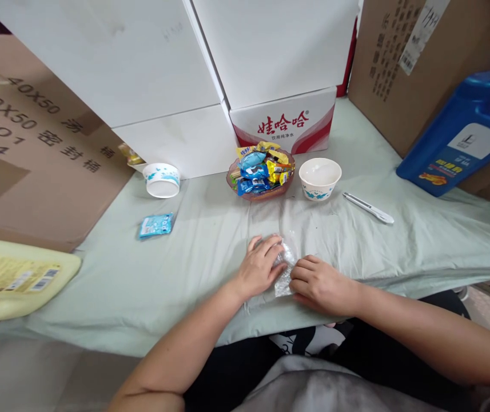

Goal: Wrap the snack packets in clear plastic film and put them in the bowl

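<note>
A small crumpled piece of clear bubble wrap (283,281) lies on the cloth near the table's front edge, between my two hands. My left hand (258,268) is bent over its left side, with the thumb and fingertips pressing on the plastic. From the right, my right hand (322,286) grips the wrap's edge with curled fingers; its thumb is mostly hidden. Beyond my hands stands a glass bowl (262,195) heaped with wrapped candies (255,170). To its right are an upright paper bowl (319,186) and a white utility knife (368,208).
A blue tissue packet (156,226) and a tipped paper bowl (162,181) lie at left. A yellow jug (22,280) and a cardboard box (51,131) bound the left side. White boxes (163,63) line the back. A blue bottle (459,137) stands right.
</note>
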Demonstrator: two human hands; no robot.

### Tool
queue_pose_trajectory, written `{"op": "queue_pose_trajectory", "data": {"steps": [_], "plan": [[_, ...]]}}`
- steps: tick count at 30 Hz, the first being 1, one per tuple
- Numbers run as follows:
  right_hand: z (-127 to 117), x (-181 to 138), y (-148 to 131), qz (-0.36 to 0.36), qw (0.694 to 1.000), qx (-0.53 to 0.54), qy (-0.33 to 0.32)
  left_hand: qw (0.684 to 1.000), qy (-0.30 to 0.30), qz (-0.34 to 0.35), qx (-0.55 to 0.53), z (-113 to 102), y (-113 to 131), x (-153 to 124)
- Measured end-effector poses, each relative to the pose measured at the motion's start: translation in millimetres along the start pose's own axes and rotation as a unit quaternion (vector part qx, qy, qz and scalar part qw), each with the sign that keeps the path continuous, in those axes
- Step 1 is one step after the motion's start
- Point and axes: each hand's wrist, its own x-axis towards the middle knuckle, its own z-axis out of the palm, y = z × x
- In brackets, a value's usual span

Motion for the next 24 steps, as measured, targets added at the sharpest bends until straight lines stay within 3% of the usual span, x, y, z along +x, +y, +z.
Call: {"op": "queue_pose_trajectory", "data": {"steps": [5, 10, 14, 18, 24], "plan": [[-10.7, -2.1, -5.2, -0.029, 0.999, 0.002, -0.013, 0.999, 0.036, 0.034, -0.020, -0.4, 0.9, -0.6], [-28.8, -5.1, -7.9, -0.014, 0.998, 0.055, 0.018, 0.997, 0.044, 0.061, -0.023, 1.9, 2.3, -1.8], [-22.6, -5.6, 2.1, 0.049, 0.995, 0.073, 0.053, 0.995, 0.033, 0.076, -0.058, 3.7, 3.1, -1.8], [-7.2, 4.0, 20.4, 0.165, 0.983, 0.032, 0.077, 0.994, 0.047, 0.062, -0.081, 5.0, 0.9, -1.7], [2.3, 25.1, 33.0, 0.273, 0.961, -0.042, 0.024, 0.993, 0.075, 0.044, -0.079, 8.1, -0.9, -3.3]]}}
